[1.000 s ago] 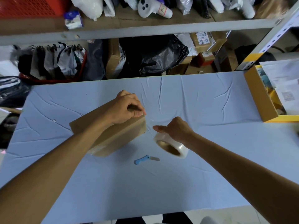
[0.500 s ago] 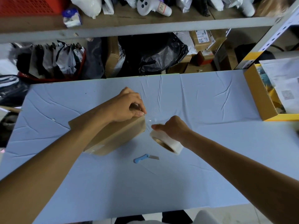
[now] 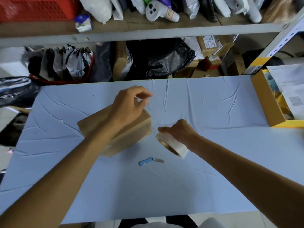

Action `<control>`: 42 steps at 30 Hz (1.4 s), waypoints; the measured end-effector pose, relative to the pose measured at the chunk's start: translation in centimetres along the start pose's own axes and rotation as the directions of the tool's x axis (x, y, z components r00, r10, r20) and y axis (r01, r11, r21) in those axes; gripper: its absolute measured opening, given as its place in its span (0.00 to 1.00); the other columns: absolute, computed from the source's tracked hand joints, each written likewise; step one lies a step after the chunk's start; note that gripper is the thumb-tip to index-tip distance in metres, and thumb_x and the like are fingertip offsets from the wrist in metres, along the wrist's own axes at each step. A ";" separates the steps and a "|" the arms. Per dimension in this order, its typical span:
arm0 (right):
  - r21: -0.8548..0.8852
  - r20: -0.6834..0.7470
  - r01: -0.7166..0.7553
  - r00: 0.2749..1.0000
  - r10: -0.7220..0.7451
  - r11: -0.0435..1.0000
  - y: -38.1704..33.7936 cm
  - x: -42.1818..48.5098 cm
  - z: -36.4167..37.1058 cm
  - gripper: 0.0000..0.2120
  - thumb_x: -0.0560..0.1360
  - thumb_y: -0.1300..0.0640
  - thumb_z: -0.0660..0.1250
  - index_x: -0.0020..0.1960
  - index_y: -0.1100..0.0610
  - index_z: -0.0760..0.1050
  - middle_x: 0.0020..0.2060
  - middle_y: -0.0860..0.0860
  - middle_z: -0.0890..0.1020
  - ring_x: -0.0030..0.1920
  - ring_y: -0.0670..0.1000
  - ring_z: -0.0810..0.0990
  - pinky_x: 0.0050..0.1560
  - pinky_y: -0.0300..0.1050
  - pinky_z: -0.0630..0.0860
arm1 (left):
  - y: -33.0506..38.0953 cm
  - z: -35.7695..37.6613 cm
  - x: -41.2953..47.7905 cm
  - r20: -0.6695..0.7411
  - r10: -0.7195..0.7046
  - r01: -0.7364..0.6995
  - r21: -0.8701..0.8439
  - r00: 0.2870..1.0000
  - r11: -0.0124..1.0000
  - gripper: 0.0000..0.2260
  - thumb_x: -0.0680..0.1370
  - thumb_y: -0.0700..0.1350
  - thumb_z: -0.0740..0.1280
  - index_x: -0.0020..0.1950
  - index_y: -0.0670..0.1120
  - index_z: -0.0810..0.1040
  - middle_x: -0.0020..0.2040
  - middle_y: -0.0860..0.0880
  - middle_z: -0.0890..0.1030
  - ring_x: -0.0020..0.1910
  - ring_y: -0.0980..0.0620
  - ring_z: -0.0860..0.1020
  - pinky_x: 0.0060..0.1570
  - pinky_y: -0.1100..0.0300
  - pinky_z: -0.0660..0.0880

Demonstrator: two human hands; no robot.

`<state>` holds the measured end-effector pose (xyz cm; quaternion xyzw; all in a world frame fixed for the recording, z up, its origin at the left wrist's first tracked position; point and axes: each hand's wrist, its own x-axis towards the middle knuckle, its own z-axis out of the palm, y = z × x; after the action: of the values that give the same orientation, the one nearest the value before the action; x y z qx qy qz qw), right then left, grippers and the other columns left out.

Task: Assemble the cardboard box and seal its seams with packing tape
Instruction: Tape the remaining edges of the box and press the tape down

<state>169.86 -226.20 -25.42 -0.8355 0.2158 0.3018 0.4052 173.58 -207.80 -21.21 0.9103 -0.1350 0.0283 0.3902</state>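
Half a second ago the left hand (image 3: pixel 130 104) lay on the far right corner of the box (image 3: pixel 131 137), fingertips pressed to the cardboard. Now it has lifted off and moved toward 12 o'clock. Its thumb and forefinger are pinched together above the corner, and the other fingers are loosely curled. A faint clear film, the tape end (image 3: pixel 156 117), seems to run from that pinch down to the roll (image 3: pixel 172 145), though it is too transparent to be sure.

The right hand (image 3: pixel 179 131) has barely shifted. It grips the roll from above, fingers curled over the rim, just off the box's right end at 3 o'clock. The box lies closed and skewed at the middle of the table (image 3: pixel 213 178), with glossy tape already along its near side.

My reading is that a fresh length is being drawn out for the end seam, so sealing is under way but unfinished. Nothing pins the box now, so a hard pull could drag it. The knife (image 3: pixel 150 161) lies at 6 o'clock from the roll, ready for cutting.
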 end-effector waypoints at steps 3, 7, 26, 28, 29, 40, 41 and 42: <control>-0.022 -0.004 0.001 1.000 -0.001 1.000 -0.1 -0.2 -0.1 0.23 0.68 0.41 0.72 0.44 0.60 0.69 0.34 0.52 0.71 0.31 0.50 0.68 0.30 0.42 0.62 | 2.4 1.6 -4.5 -0.205 0.141 -0.148 -0.021 0.969 0.989 0.04 0.77 0.40 0.65 0.48 0.47 0.79 0.40 0.53 0.81 0.36 0.57 0.78 0.35 0.58 0.76; -0.026 -0.007 0.011 1.000 -0.011 1.000 -0.2 -0.1 -0.2 0.23 0.68 0.41 0.73 0.46 0.60 0.71 0.36 0.53 0.72 0.33 0.51 0.70 0.30 0.42 0.63 | -0.3 6.4 -10.7 -0.030 0.169 -0.168 0.038 0.985 0.985 0.02 0.75 0.42 0.66 0.44 0.47 0.77 0.34 0.54 0.78 0.31 0.59 0.73 0.29 0.60 0.74; -0.049 -0.040 0.004 0.999 -0.006 0.999 -1.3 -0.8 -0.8 0.25 0.68 0.42 0.74 0.47 0.60 0.69 0.34 0.51 0.69 0.33 0.50 0.68 0.30 0.42 0.61 | -8.3 15.9 -13.1 0.336 -0.207 0.048 0.424 0.919 0.904 0.16 0.67 0.45 0.78 0.38 0.43 0.71 0.35 0.46 0.74 0.34 0.46 0.76 0.32 0.55 0.72; -0.043 -0.038 0.002 0.999 -0.004 0.999 -1.3 -0.9 -0.9 0.25 0.68 0.42 0.74 0.47 0.60 0.69 0.34 0.51 0.69 0.33 0.49 0.68 0.30 0.42 0.61 | -7.8 14.7 -13.5 0.382 -0.132 -0.029 0.387 0.915 0.922 0.12 0.76 0.47 0.69 0.42 0.44 0.68 0.38 0.47 0.71 0.38 0.48 0.76 0.35 0.58 0.69; -0.042 -0.037 0.002 0.999 -0.004 0.999 -1.2 -0.9 -0.9 0.25 0.68 0.42 0.74 0.47 0.60 0.69 0.34 0.51 0.69 0.32 0.49 0.67 0.30 0.42 0.61 | -7.8 14.0 -13.9 0.407 -0.098 -0.063 0.365 0.908 0.929 0.10 0.78 0.46 0.66 0.44 0.43 0.67 0.40 0.47 0.71 0.40 0.49 0.76 0.36 0.60 0.68; -0.066 -0.024 0.004 1.000 -0.006 0.998 -1.5 -0.9 -1.1 0.25 0.67 0.42 0.74 0.47 0.60 0.69 0.34 0.51 0.68 0.32 0.50 0.68 0.29 0.43 0.61 | -0.9 2.0 -10.5 -0.029 -0.014 0.017 0.087 0.999 0.996 0.07 0.81 0.46 0.59 0.45 0.45 0.71 0.34 0.50 0.74 0.33 0.52 0.74 0.29 0.55 0.72; -0.065 -0.020 0.000 1.000 -0.001 0.998 -1.5 -0.9 -1.0 0.24 0.67 0.42 0.74 0.46 0.60 0.68 0.34 0.51 0.67 0.32 0.50 0.67 0.29 0.43 0.60 | -1.0 2.1 -9.9 -0.053 -0.001 0.007 0.117 0.999 0.993 0.07 0.82 0.46 0.59 0.45 0.45 0.70 0.33 0.48 0.74 0.32 0.49 0.74 0.28 0.51 0.72; -0.066 -0.015 -0.004 1.000 0.003 0.998 -1.5 -1.0 -0.9 0.24 0.67 0.42 0.74 0.46 0.60 0.68 0.33 0.51 0.67 0.32 0.50 0.66 0.29 0.43 0.60 | -1.2 2.3 -9.3 -0.055 0.005 0.003 0.147 0.998 0.989 0.07 0.82 0.45 0.59 0.45 0.45 0.69 0.32 0.47 0.74 0.31 0.48 0.74 0.27 0.47 0.72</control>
<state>170.36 -225.94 -23.50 -0.8503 0.2103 0.3034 0.3751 164.88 -206.60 -25.15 0.9354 -0.1223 0.0634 0.3257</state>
